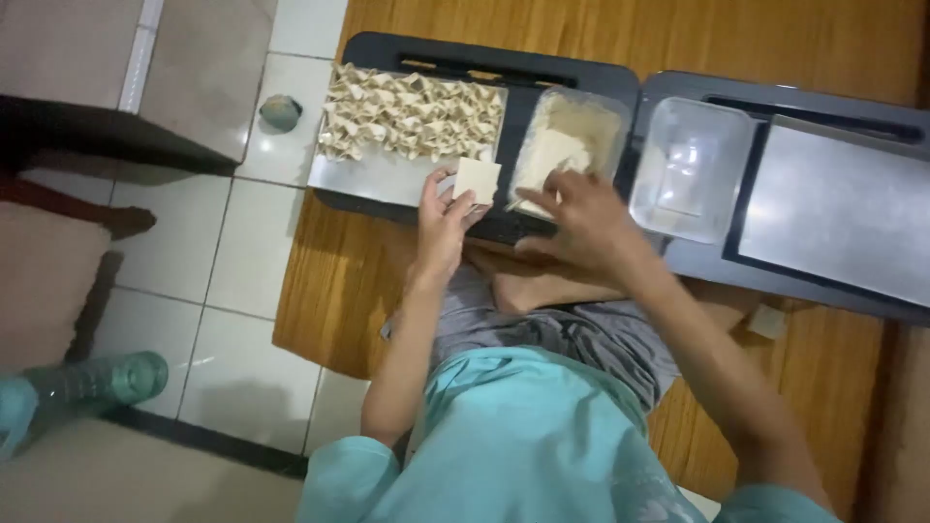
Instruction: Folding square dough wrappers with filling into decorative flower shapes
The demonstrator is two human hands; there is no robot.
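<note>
My left hand (pixel 444 218) holds a square pale dough wrapper (pixel 478 179) by its lower edge, just in front of a metal tray (pixel 363 174). Several folded dumplings (pixel 412 114) lie in rows on the far part of that tray. My right hand (pixel 581 218) reaches into a clear plastic container (pixel 572 131) that holds a stack of wrappers (pixel 552 155), with the fingertips touching the stack. Whether it grips a wrapper is hidden by the fingers.
A dark low table (pixel 417 46) carries the tray and container. To the right stand an empty clear tub (pixel 690 169) and a second metal tray (pixel 838 208) on another dark table. A wooden mat (pixel 329 291) lies underneath. A green bottle (pixel 97 380) lies on the tiled floor at left.
</note>
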